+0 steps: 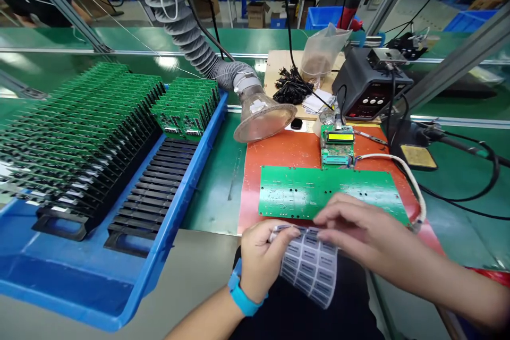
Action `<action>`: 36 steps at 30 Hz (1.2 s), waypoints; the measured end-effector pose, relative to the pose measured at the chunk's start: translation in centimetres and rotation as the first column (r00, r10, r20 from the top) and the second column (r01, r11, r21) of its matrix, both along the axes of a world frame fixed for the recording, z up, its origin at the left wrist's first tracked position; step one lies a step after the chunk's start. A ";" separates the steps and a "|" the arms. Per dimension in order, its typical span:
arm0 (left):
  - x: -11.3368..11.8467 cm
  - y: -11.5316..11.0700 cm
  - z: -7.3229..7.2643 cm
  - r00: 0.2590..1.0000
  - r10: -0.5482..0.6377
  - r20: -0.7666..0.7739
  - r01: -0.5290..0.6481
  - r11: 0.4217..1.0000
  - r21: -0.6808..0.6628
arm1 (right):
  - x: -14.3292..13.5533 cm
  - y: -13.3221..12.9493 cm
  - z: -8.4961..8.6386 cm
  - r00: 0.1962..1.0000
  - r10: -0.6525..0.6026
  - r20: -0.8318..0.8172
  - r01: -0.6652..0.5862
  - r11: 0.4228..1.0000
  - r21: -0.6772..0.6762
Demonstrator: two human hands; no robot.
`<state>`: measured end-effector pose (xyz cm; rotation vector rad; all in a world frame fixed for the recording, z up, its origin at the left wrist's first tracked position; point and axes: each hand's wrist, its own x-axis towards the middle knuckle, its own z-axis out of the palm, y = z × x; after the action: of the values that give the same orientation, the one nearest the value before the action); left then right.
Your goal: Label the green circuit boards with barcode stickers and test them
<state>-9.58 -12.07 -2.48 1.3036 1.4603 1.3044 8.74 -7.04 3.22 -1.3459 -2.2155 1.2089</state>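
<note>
My left hand (263, 255), with a blue band at the wrist, grips a sheet of printed labels (311, 265) by its upper left edge, the thumb on top. The sheet hangs down over my lap, its small labels set in rows. My right hand (358, 228) is at the sheet's upper right edge. Its thumb and fingers are a little apart, and I see nothing between them. Just beyond both hands a long green circuit board (295, 191) lies on the orange mat (263, 154). My right fingers cover part of the board's near edge.
At left, a blue tray (167, 212) carries many upright green boards (79, 122) in black racks. A fume hose hood (265, 117) hangs over the mat. Behind the board are a small display module (338, 143), black parts (292, 85), a soldering station (370, 85) and cables.
</note>
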 end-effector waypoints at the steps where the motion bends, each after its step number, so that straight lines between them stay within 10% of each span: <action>1: -0.1 0.0 0.0 1.000 -0.001 -0.013 0.001 1.000 -0.015 | -0.1 0.2 0.2 0.999 0.031 0.012 -0.031 0.999 0.020; 7: -0.6 0.1 -0.1 0.994 0.082 -0.071 -0.092 0.982 -0.165 | -1.6 3.2 1.3 0.999 0.037 -0.035 -0.035 0.999 0.038; 13: -0.1 -0.6 -1.0 0.942 -0.158 -0.295 0.208 0.967 0.147 | -4.3 10.6 -0.1 0.999 -0.045 -0.009 0.043 0.984 -0.175; 18: 0.3 -0.5 -1.7 0.908 -0.145 -0.393 0.234 0.954 0.188 | -6.5 12.4 -2.0 0.998 -0.004 0.066 0.022 0.961 -0.275; 22: 0.2 -0.3 -1.5 0.909 -0.136 -0.394 0.225 0.956 0.189 | -7.0 11.4 -2.2 0.978 0.033 0.207 -0.033 0.999 -0.003; 26: 0.2 -0.2 -1.4 0.922 -0.132 -0.364 0.204 0.964 0.169 | -5.4 11.0 -1.5 0.989 -0.080 0.122 0.027 0.922 0.387; 32: 0.3 0.0 -0.7 0.940 -0.162 -0.301 0.187 0.981 0.056 | -1.0 12.4 -1.0 0.994 0.040 -0.104 -0.061 0.978 -0.198; 36: 0.3 0.0 -0.1 0.946 -0.194 -0.260 0.180 0.981 -0.076 | -0.2 12.7 -1.9 0.993 0.065 -0.099 -0.091 0.954 -0.287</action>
<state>-9.28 -12.04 -2.55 1.5891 1.4959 0.9903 8.52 5.62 1.29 -1.2863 -2.1082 1.6437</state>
